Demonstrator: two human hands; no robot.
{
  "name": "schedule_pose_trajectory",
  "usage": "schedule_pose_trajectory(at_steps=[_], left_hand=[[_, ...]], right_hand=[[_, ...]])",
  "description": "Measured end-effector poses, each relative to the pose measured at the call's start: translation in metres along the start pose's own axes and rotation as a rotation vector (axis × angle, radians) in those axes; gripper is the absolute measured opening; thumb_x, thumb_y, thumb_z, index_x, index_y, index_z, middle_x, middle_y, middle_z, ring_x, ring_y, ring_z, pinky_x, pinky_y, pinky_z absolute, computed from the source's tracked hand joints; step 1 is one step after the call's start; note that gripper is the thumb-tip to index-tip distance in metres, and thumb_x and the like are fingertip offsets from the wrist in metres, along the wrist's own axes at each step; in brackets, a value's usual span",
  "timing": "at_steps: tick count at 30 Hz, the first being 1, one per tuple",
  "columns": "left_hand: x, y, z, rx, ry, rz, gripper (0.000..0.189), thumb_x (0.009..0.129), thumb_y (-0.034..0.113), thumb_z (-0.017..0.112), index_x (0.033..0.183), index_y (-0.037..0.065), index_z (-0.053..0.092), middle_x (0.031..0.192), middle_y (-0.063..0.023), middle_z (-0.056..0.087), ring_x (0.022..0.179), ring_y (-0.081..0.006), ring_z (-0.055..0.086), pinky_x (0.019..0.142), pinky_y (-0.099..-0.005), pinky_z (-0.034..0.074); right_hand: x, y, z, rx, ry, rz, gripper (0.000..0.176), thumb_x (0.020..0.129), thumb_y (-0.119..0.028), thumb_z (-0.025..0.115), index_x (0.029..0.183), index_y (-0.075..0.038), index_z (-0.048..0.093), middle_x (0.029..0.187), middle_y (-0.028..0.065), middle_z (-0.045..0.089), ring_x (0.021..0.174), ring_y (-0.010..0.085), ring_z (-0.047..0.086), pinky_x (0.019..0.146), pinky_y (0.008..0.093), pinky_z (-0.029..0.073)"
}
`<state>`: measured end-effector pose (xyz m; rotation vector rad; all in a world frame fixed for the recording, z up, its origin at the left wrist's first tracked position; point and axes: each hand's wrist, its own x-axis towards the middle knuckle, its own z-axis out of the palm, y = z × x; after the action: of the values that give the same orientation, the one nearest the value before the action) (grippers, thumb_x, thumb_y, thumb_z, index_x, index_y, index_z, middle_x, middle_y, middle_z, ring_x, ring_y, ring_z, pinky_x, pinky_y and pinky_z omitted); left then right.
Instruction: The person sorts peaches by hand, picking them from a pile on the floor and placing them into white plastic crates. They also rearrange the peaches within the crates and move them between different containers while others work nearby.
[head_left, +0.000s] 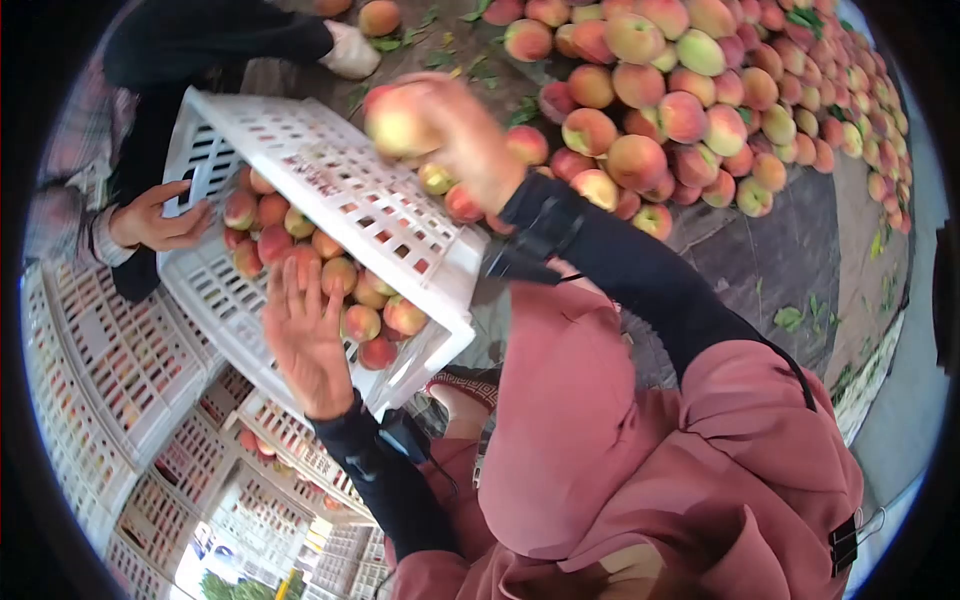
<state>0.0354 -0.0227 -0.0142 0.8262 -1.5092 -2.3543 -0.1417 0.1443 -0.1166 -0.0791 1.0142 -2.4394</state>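
Observation:
In the head view a white plastic crate (pixel 345 180) stands tilted, with several red and yellow peaches (pixel 275 242) inside. My left hand (pixel 305 345) lies over the crate's opening, its fingers stretched out against the peaches there. Above the crate's far side, my right hand (pixel 462 135) is closed around a peach (pixel 398 122), both slightly blurred. Some of the right fingers are hidden behind the fruit and the hand itself.
A large heap of peaches (pixel 640 110) lies on a dark ground sheet (pixel 770 260) with scattered leaves. Another person's hand (pixel 165 220) grips the crate's left end. Stacked white crates (pixel 120 350) stand at the lower left. A shoe (pixel 350 52) rests near the crate.

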Motion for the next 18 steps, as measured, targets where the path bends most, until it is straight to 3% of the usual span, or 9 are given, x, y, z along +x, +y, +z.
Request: schedule_pose_trajectory(at_steps=[2, 4, 6, 8, 10, 11, 15, 17, 18], left_hand=[[-0.007, 0.007, 0.01, -0.158, -0.013, -0.036, 0.062, 0.096, 0.044, 0.042, 0.141, 0.003, 0.03, 0.15, -0.0151, 0.025, 0.137, -0.0332, 0.028, 0.112, -0.0472, 0.025], [-0.011, 0.014, 0.009, -0.444, -0.266, -0.049, 0.065, 0.093, 0.043, 0.05, 0.139, 0.001, 0.03, 0.147, -0.0176, 0.03, 0.137, -0.0333, 0.027, 0.112, -0.0519, 0.024], [-0.012, 0.02, 0.007, -0.463, -0.156, -0.062, 0.065, 0.093, 0.045, 0.05, 0.139, 0.002, 0.032, 0.144, -0.0184, 0.034, 0.135, -0.0342, 0.031, 0.111, -0.0531, 0.026], [-0.008, 0.021, -0.008, -0.462, 0.198, -0.065, 0.066, 0.09, 0.045, 0.053, 0.137, 0.001, 0.035, 0.14, -0.019, 0.04, 0.13, -0.0342, 0.038, 0.11, -0.0541, 0.027], [-0.01, 0.014, -0.022, -0.418, 0.257, -0.087, 0.066, 0.09, 0.043, 0.054, 0.136, 0.0, 0.036, 0.14, -0.0179, 0.04, 0.13, -0.0328, 0.038, 0.11, -0.0523, 0.027], [-0.01, 0.01, -0.029, -0.378, 0.309, -0.109, 0.065, 0.09, 0.042, 0.054, 0.135, -0.001, 0.036, 0.139, -0.0168, 0.04, 0.129, -0.0314, 0.038, 0.111, -0.0504, 0.028], [-0.01, -0.004, -0.03, -0.256, 0.494, -0.051, 0.066, 0.088, 0.04, 0.056, 0.135, -0.001, 0.035, 0.136, -0.0145, 0.039, 0.132, -0.0291, 0.033, 0.111, -0.0485, 0.028], [-0.007, -0.002, -0.018, -0.276, 0.435, -0.036, 0.065, 0.09, 0.038, 0.054, 0.137, -0.001, 0.033, 0.141, -0.0154, 0.035, 0.134, -0.0302, 0.032, 0.111, -0.048, 0.027], [-0.005, -0.001, -0.008, -0.259, 0.354, 0.012, 0.063, 0.092, 0.038, 0.052, 0.137, -0.001, 0.033, 0.143, -0.016, 0.033, 0.135, -0.0308, 0.03, 0.112, -0.0482, 0.026]], right_hand=[[-0.006, 0.003, 0.044, 0.351, -0.417, -0.031, 0.036, 0.098, -0.028, 0.044, 0.123, -0.003, 0.047, 0.12, 0.0088, 0.053, 0.117, 0.0168, 0.048, 0.099, 0.0317, 0.039], [-0.022, -0.013, 0.056, -0.174, -0.439, -0.182, 0.043, 0.098, -0.029, 0.045, 0.13, -0.002, 0.043, 0.131, 0.012, 0.045, 0.124, 0.0183, 0.04, 0.101, 0.0357, 0.035], [-0.018, 0.001, 0.035, -0.765, -0.28, -0.455, 0.046, 0.09, -0.026, 0.055, 0.13, -0.005, 0.044, 0.132, 0.0159, 0.045, 0.122, 0.0256, 0.043, 0.099, 0.0373, 0.036], [-0.013, 0.016, -0.013, -1.316, -0.028, -0.417, 0.054, 0.073, -0.021, 0.069, 0.122, -0.01, 0.05, 0.123, 0.0139, 0.049, 0.106, 0.0319, 0.052, 0.091, 0.044, 0.04], [-0.008, 0.037, -0.069, -1.751, -0.082, 0.011, 0.061, 0.069, -0.021, 0.072, 0.125, -0.014, 0.049, 0.121, 0.0135, 0.049, 0.103, 0.0322, 0.053, 0.085, 0.0449, 0.042], [-0.014, 0.053, -0.097, -1.898, -0.049, 0.023, 0.066, 0.064, -0.023, 0.076, 0.124, -0.016, 0.048, 0.12, 0.0124, 0.049, 0.102, 0.0331, 0.053, 0.083, 0.0449, 0.042], [-0.005, 0.078, -0.144, -1.763, 0.013, -0.02, 0.056, 0.065, -0.021, 0.073, 0.116, -0.017, 0.051, 0.108, 0.0125, 0.051, 0.097, 0.0327, 0.055, 0.074, 0.0434, 0.048], [0.017, 0.064, -0.124, -1.661, 0.141, 0.21, 0.053, 0.071, -0.018, 0.072, 0.119, -0.014, 0.05, 0.112, 0.0118, 0.053, 0.099, 0.0287, 0.057, 0.073, 0.0415, 0.05], [0.027, 0.059, -0.121, -0.973, 0.067, 0.282, 0.051, 0.074, -0.02, 0.071, 0.12, -0.012, 0.05, 0.116, 0.0115, 0.053, 0.102, 0.0247, 0.056, 0.075, 0.0393, 0.051]])
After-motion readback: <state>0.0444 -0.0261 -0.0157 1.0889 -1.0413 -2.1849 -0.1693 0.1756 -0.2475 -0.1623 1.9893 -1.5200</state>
